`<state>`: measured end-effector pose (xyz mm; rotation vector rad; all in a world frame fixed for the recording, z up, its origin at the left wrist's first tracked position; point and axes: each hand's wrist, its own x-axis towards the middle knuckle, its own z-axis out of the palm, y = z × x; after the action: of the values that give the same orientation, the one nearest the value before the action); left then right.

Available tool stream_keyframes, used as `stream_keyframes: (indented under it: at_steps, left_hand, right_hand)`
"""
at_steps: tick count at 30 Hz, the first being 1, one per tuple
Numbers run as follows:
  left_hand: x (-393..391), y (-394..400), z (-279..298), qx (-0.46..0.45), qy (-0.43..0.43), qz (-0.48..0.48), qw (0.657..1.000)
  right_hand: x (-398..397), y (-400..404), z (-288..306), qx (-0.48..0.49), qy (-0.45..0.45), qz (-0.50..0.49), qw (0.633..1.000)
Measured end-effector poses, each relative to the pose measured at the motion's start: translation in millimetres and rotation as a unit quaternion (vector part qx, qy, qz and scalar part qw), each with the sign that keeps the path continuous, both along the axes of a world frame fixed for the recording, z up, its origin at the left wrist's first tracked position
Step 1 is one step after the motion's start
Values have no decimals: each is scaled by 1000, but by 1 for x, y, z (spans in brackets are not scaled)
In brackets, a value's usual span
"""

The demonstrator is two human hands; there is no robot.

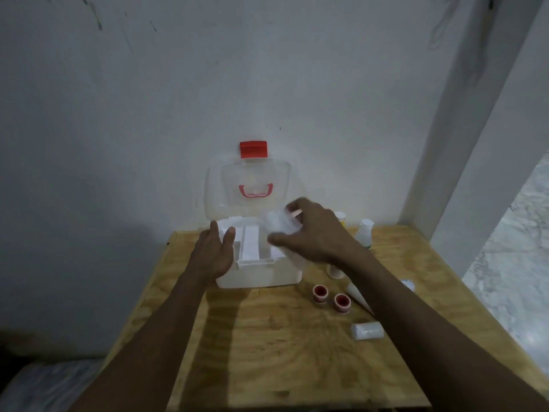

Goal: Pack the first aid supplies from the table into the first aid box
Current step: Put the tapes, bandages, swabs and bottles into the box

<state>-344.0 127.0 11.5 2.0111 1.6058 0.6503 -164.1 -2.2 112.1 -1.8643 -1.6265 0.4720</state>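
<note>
Nearby, two red tape rolls [330, 298], bandage roll [367, 330], bottles [364, 232] beside box [261, 276]

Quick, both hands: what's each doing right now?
Left hand: open, resting on the first aid box left edge.
Right hand: grips a clear wrapped packet over the box.

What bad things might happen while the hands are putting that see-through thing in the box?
The right hand holds a clear wrapped packet over the open white plastic first aid box; it looks blurred and might slip. That forearm passes above the two red-centred tape rolls and white cone-shaped tube, so it might knock them.
</note>
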Motion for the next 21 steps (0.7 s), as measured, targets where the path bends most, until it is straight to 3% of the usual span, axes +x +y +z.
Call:
stream_keyframes:
  at_steps: [2, 8, 16, 21]
  left_hand:
    - [0, 0, 0, 1, 1, 2, 1000]
    - [1, 1, -1, -1, -2, 0, 1000]
    - [1, -1, -1, -1, -11, 2, 1000]
    - [2, -1, -2, -3, -15, -4, 1000]
  right_hand:
    - [3, 25, 4, -6, 88, -52, 995]
    - [7, 74, -22, -36, 216, -145, 965]
    - [-1, 103, -50, -155, 170, -157, 961]
    - [-7, 110, -56, -218, 27, -119, 968]
